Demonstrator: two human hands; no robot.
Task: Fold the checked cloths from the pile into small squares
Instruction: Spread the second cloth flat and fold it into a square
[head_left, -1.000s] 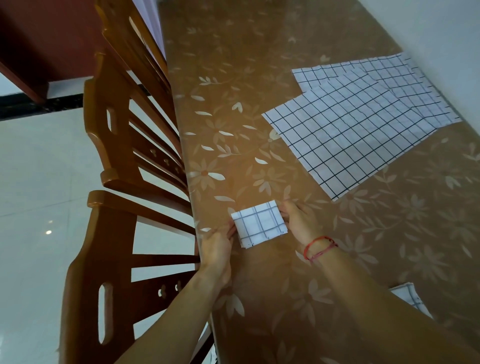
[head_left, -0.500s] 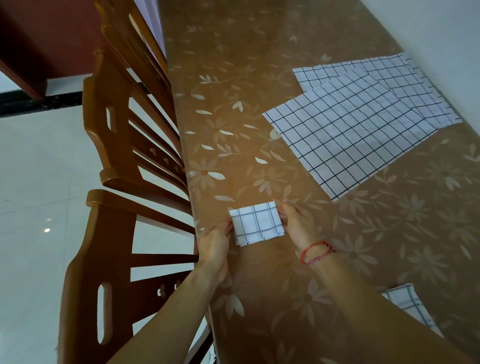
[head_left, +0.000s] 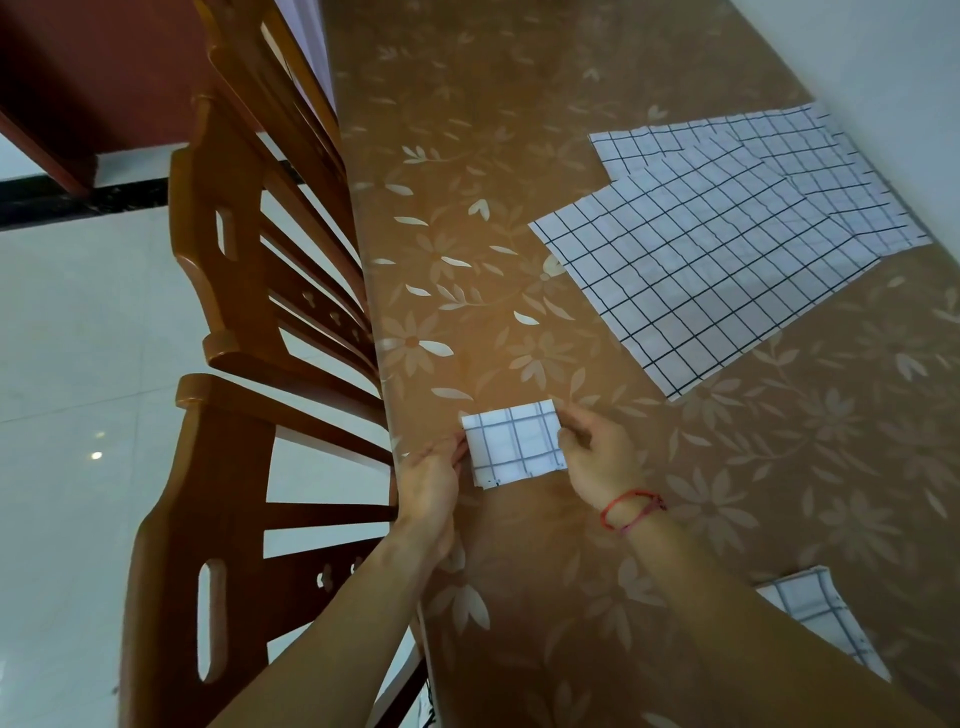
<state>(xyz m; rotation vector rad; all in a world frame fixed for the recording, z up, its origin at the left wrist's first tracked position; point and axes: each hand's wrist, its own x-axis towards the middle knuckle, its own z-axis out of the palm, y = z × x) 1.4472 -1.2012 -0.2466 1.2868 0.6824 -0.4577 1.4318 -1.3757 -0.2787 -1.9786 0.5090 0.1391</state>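
Pinching a folded checked cloth (head_left: 514, 444) on the floral table (head_left: 519, 156), left hand (head_left: 428, 486) grasping one edge, right hand (head_left: 597, 460) the other, unfolded pile (head_left: 727, 249) well apart.

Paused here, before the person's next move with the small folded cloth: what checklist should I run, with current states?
1. The small folded white checked cloth square lies flat on the brown floral table covering: ok.
2. Its layers line up: not ok, a lower layer peeks out at the near-left corner.
3. The right hand pinches its right edge: ok.
4. The left hand has a grip on its left edge: cannot tell, fingertips touch there.
5. The square sits fully on the table, though close to its left edge: ok.
6. The pile of flat white checked cloths waits for folding: ok.
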